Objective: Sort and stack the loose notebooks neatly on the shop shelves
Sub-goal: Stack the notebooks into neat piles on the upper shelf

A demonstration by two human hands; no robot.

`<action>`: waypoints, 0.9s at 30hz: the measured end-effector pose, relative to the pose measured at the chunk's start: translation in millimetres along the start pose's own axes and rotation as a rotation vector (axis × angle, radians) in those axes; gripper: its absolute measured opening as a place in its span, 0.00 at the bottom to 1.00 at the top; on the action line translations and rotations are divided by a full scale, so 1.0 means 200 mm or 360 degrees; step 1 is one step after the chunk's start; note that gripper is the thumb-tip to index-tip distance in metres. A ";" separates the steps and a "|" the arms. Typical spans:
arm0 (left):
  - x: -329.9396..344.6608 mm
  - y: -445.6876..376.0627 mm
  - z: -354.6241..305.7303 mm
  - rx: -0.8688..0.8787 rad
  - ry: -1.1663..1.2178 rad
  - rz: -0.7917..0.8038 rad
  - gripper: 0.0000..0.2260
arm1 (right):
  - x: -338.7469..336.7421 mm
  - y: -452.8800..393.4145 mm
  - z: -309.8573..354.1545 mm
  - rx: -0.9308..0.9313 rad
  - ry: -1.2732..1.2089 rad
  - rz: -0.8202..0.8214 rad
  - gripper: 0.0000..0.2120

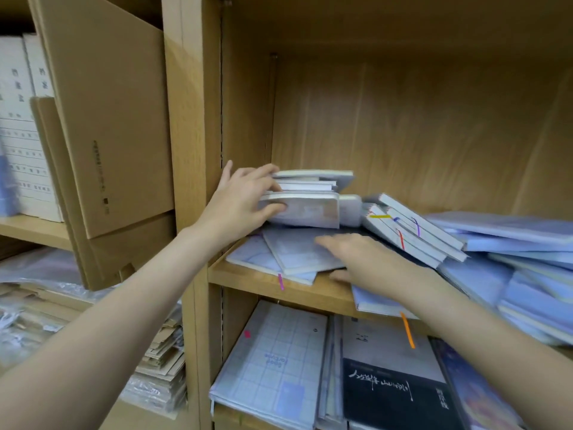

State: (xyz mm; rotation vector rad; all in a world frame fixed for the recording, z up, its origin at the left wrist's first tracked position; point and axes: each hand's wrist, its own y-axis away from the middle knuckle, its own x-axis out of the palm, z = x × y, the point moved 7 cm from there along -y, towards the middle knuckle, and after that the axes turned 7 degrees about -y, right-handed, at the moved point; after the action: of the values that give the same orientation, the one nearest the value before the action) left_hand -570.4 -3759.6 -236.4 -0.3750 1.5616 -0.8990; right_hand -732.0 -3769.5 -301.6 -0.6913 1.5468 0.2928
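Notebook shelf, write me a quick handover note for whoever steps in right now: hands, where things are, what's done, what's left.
Left hand: grips the small stack of notebooks at the left end of the middle shelf.
Right hand: lies flat and open on the flat notebooks below that stack.
Leaning notebooks with coloured ribbons tilt beside the stack; a loose pile sprawls to the right, some overhanging the edge.
Done: only the small left stack looks gathered.
Left: square it up, then sort and stack the leaning and sprawled ones.

Two bare forearms, no sleeves in view, left hand (pixel 240 198), right hand (pixel 361 259), no rings or watch
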 end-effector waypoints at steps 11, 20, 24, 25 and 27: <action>0.01 -0.02 0.01 0.0043 -0.0041 -0.0044 0.13 | -0.16 0.17 -0.03 -0.0317 0.0387 -0.0623 0.13; 0.03 0.03 -0.01 0.0106 -0.0151 -0.0064 0.13 | -0.07 0.39 -0.09 -0.0342 0.0347 -0.0529 0.08; 0.03 0.04 -0.02 0.0167 -0.0233 -0.0061 0.11 | -0.16 0.55 -0.03 -0.0408 0.0234 -0.0708 0.04; 0.02 0.05 -0.03 0.0179 -0.0237 -0.0066 0.11 | -0.21 0.61 -0.03 -0.0427 0.0167 -0.0790 0.06; 0.03 0.08 -0.04 0.0184 -0.0216 -0.0067 0.10 | -0.34 0.72 -0.06 -0.0452 -0.0020 -0.0960 0.13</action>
State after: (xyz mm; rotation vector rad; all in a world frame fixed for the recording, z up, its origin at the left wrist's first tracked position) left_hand -574.2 -3750.2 -252.1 -0.3791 1.3753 -0.9719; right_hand -828.2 -3646.5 -267.3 -1.3348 1.2247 0.0588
